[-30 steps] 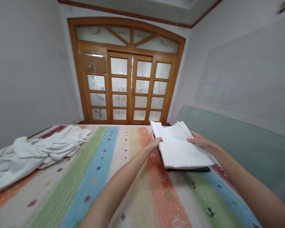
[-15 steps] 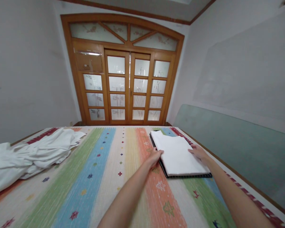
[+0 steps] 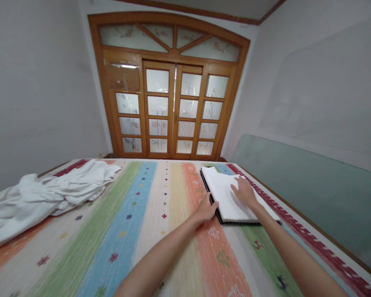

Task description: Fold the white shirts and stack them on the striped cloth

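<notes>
Shifted inward, the right hand (image 3: 244,193) lies open on the white cloth (image 3: 222,187), seemingly smoothing; the left hand (image 3: 206,209) grips the black board (image 3: 241,223) near the striped bedcover's (image 3: 123,231) right edge, needing steadiness.

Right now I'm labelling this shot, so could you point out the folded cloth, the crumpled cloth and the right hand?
Folded cloth (image 3: 228,205): head view, on its flat white top.
Crumpled cloth (image 3: 57,194): head view, on its bunched middle.
Right hand (image 3: 245,193): head view, on the back of the hand.
</notes>
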`<move>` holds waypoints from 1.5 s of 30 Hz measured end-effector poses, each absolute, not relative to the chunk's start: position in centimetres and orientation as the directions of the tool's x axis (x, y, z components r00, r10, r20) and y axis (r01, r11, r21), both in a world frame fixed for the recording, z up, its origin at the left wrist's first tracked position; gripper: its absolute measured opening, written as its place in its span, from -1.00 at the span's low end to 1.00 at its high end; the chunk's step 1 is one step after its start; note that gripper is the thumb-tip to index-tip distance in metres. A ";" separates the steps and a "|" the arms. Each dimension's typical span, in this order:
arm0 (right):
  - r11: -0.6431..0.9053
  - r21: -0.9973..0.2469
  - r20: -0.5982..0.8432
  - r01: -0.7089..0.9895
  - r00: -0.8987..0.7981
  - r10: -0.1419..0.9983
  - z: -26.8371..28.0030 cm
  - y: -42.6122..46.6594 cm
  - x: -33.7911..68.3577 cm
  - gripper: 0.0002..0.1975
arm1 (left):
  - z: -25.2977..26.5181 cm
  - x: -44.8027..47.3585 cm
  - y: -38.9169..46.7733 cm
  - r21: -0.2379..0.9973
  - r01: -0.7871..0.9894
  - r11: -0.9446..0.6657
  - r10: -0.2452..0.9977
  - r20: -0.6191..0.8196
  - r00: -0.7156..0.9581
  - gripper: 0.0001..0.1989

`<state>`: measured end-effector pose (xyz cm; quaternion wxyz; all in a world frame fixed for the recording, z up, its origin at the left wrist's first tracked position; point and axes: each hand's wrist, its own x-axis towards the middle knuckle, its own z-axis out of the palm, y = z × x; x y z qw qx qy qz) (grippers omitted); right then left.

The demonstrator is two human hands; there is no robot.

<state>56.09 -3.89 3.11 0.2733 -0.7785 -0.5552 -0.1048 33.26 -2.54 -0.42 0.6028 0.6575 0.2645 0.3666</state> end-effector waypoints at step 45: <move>0.264 -0.229 0.264 0.937 -0.202 0.943 -2.0 -3.9 31.8 -0.48 | 8.3 -11.8 2.7 0.214 0.923 0.320 0.675 0.632 -0.381 -0.55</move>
